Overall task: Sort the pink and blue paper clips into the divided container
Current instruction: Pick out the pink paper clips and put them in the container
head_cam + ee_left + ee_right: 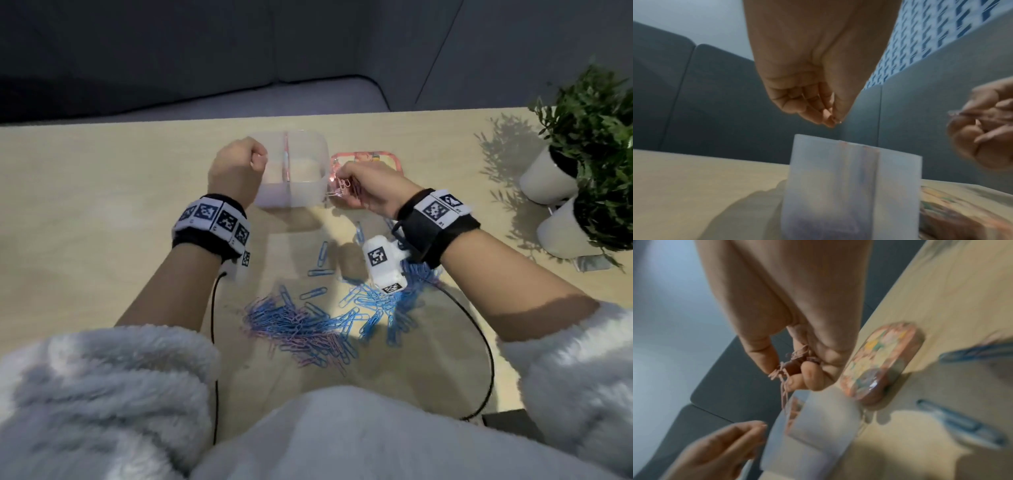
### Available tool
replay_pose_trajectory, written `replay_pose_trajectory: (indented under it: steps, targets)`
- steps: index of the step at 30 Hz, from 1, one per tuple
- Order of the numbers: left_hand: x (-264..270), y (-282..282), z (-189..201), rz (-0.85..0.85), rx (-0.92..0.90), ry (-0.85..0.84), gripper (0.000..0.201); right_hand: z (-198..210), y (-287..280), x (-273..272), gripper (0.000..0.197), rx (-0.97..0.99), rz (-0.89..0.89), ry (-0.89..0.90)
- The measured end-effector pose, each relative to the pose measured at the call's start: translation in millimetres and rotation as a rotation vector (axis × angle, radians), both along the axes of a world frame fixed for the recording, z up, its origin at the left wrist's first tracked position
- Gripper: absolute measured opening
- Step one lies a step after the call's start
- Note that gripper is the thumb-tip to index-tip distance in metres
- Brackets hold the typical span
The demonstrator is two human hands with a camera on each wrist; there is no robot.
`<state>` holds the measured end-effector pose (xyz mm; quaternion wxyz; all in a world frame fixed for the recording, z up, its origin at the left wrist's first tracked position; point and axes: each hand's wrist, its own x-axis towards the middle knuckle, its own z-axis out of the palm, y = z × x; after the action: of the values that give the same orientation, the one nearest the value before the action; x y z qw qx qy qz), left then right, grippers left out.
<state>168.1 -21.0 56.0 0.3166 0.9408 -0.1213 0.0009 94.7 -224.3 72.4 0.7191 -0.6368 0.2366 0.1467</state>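
A translucent white divided container (310,161) stands mid-table, split by a pink partition (285,161). My left hand (260,161) hovers over its left rim with fingers curled and tips together (833,121); no clip shows between them. My right hand (344,183) is at the container's right rim and pinches a small bunch of pink paper clips (783,391), some of which dangle over the container (818,423). A mixed pile of blue and pink clips (308,325) lies near the table's front edge, below both wrists.
A pink patterned lid (366,159) lies flat just right of the container, behind my right hand. Loose blue clips (322,255) are scattered between pile and container. Two potted plants (582,137) stand at the table's right edge. Cables trail from both wristbands.
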Motion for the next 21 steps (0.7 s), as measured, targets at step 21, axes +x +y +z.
replay_pose_trajectory:
  steps: [21]
  targets:
    - [-154,113,-52,-0.021,0.083,0.288,0.011,26,90,46,0.027,-0.015,-0.047,-0.127]
